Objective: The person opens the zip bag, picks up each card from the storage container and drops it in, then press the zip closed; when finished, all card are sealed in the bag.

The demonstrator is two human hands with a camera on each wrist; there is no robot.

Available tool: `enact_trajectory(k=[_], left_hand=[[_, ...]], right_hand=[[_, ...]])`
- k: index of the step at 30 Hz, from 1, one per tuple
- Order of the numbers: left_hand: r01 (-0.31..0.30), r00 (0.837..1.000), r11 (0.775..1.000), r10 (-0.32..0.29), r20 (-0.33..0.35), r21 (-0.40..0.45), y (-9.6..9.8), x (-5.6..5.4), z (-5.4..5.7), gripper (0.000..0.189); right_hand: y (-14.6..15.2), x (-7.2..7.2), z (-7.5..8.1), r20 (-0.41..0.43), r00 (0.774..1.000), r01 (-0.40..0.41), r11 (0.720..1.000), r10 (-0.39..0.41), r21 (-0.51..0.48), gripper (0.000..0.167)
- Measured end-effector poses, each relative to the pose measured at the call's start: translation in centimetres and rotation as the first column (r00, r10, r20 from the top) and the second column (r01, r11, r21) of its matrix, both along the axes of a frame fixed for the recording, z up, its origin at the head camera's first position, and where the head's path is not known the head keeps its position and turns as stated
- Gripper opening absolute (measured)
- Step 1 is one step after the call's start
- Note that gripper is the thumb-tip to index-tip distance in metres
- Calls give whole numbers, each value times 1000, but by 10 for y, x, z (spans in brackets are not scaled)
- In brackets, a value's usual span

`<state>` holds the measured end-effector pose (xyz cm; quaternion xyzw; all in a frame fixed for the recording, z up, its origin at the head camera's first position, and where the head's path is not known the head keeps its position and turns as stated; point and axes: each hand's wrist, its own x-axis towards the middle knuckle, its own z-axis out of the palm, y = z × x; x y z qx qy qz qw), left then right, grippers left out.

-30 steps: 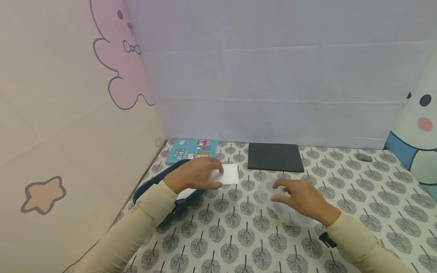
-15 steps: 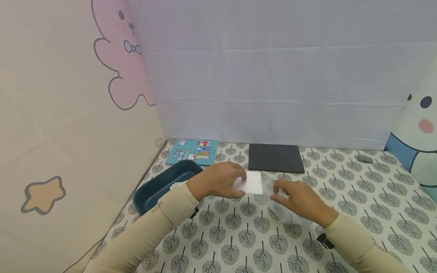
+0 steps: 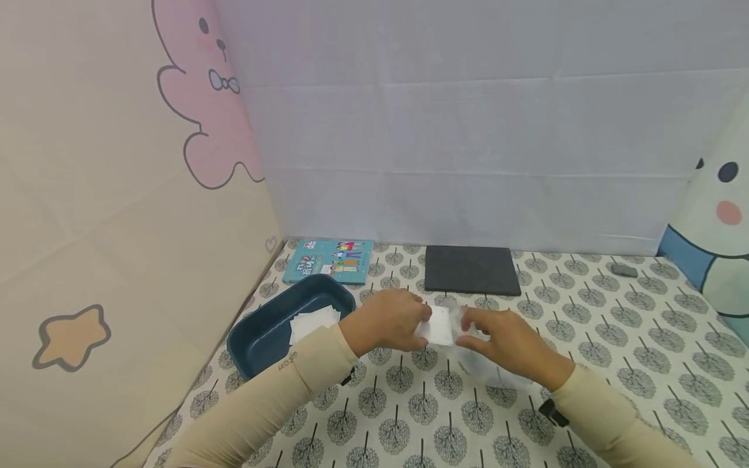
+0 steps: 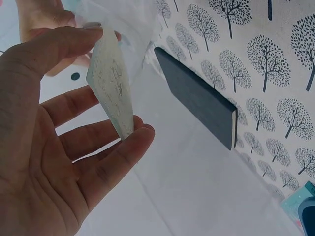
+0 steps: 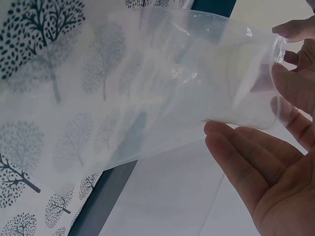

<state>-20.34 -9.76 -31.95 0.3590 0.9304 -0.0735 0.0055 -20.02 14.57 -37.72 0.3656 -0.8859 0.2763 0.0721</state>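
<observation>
Over the last second the left hand (image 3: pixel 389 318) has been travelling rightward from beside the blue tray (image 3: pixel 257 341), bringing a thin white stack (image 3: pixel 440 325) to the mouth of the clear plastic bag (image 5: pixel 167 83). Left fingers: pinching the stack at its edges against the thumb. Right hand (image 3: pixel 515 341): staying in nearly the same spot, its thumb and fingers curving around the bag's mouth and holding it rounded. The stack is hanging above the patterned worktop (image 3: pixel 409 396), just beside the mouth; whether its edge is entering cannot be told. More white pieces (image 3: pixel 313 322) are now showing inside the tray. The work appears to be passing from carrying to lining up stack with bag, the opening's width probably being what matters.
</observation>
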Motion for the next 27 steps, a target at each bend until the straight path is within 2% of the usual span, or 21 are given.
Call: enact_trajectory(k=[6,11,17,22,25,27], left_hand=[[4,1000,1000,-4,8,-9,9,1,-5,23],[15,999,1000,-16,29,28,11,1,-11,34],[-6,996,990,-7,90,141,0,1,-14,34],[-16,999,987,7,53,160,-11,5,-12,30],[21,998,984,-31,50,178,-11,6,-15,27],[67,996,982,-77,53,177,-9,5,-19,26]], right_hand=[[-3,2,-2,-28,999,-38,999,38,-24,20],[-5,2,0,-58,998,-16,999,14,-36,22],[-2,2,-1,-73,997,2,999,-5,-45,22],[0,1,-3,-67,998,4,999,-7,-35,23],[-1,1,-4,-70,997,8,999,-11,-38,25],[-2,1,-4,-75,997,2,999,-6,-46,25]])
